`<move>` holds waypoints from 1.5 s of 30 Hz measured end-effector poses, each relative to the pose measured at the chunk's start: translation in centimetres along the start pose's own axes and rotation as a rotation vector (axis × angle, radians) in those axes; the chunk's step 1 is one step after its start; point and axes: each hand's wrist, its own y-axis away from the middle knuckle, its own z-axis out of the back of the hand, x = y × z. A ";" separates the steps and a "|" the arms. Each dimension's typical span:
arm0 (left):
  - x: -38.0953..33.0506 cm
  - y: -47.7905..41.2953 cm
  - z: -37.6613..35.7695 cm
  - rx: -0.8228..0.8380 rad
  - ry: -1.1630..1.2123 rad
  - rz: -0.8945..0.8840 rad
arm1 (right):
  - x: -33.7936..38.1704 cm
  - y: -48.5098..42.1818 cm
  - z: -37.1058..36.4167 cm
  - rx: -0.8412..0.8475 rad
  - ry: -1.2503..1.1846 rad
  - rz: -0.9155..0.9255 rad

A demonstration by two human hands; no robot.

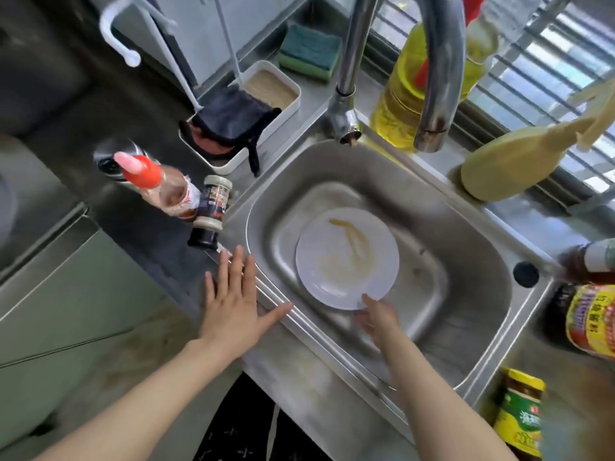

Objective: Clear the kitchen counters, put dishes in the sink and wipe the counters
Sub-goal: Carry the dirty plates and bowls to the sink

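Observation:
A white plate [346,257] smeared with brown sauce lies in the steel sink [466,227]. My right hand [377,319] reaches into the basin and grips the plate's near rim, thumb on top. My left hand [234,294] rests flat with fingers spread on the sink's left rim and counter edge, holding nothing. A dark cloth [229,123] lies draped over a white tray [289,108] behind the sink on the left. A green sponge [311,51] sits at the back by the tap [436,78].
A red-capped sauce bottle [159,184] and a small spice jar [213,207] stand left of the sink. Yellow oil bottles [399,94] and a pale squeeze bottle [509,168] line the window side. Jars and bottles [592,317] crowd the right counter.

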 end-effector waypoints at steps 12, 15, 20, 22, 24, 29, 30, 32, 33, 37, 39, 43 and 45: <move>0.8 4.5 2.2 -0.238 0.446 -0.010 | 4.5 9.2 -0.3 0.073 0.381 0.524; 3.9 7.6 2.6 -0.302 0.741 0.077 | 6.1 14.1 -3.7 0.276 0.378 0.656; 12.9 11.3 2.4 -0.401 0.900 0.427 | 6.6 22.7 -12.3 0.643 0.518 0.782; 17.4 12.0 2.8 -0.471 0.940 0.554 | 6.4 25.6 -16.4 0.732 0.582 0.845; 21.9 12.5 3.7 -0.538 1.038 0.639 | 5.9 28.1 -20.9 0.798 0.625 0.828; 33.6 13.0 5.3 -0.831 1.565 0.935 | 3.8 32.5 -33.6 0.804 0.683 0.717; 35.7 13.2 5.5 -0.890 1.733 1.008 | 3.4 33.1 -35.9 0.779 0.672 0.674; 39.5 13.7 5.0 -0.950 1.975 1.140 | 2.8 34.1 -40.3 0.708 0.631 0.598; 41.1 14.0 4.6 -0.941 2.027 1.178 | 2.3 34.5 -42.2 0.670 0.625 0.590; 45.0 15.2 3.9 -0.970 2.105 1.265 | 0.7 35.7 -47.4 0.530 0.607 0.616; 45.9 15.8 3.4 -0.993 2.189 1.336 | 0.1 36.2 -48.9 0.503 0.481 0.528; 47.5 16.7 1.7 -1.113 2.308 1.294 | -1.0 37.0 -50.0 0.493 0.305 0.344; 48.1 16.9 1.2 -1.088 2.322 1.221 | -1.6 37.0 -50.1 0.468 0.294 0.345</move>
